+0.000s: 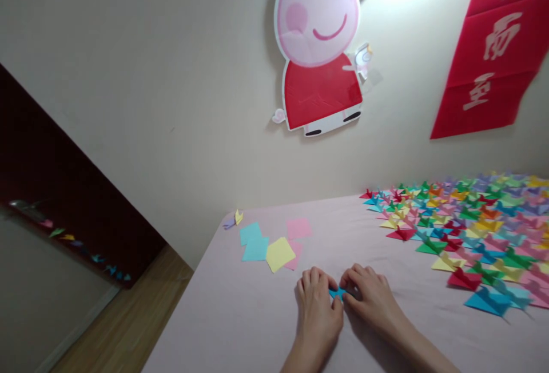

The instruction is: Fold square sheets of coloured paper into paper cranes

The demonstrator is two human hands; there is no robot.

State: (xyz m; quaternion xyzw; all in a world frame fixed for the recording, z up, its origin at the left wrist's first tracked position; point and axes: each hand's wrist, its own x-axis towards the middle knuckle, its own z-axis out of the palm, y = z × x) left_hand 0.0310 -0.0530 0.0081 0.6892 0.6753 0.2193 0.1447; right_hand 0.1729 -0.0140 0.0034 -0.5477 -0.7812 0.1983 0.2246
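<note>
My left hand [318, 306] and my right hand [372, 294] rest close together on the pink table [240, 316], fingers curled. Between their fingertips they pinch a small blue folded paper [337, 293], mostly hidden by the fingers. A few flat paper squares lie just beyond my hands: two light blue [254, 241], one yellow [280, 254] and two pink [298, 227].
Several folded paper cranes in many colours [467, 235] cover the right part of the table. Two small folded pieces [235, 219] sit at the far left corner. A cartoon pig cut-out [319, 52] and a red banner [493, 47] hang on the wall. A dark shelf [64, 230] holds more cranes.
</note>
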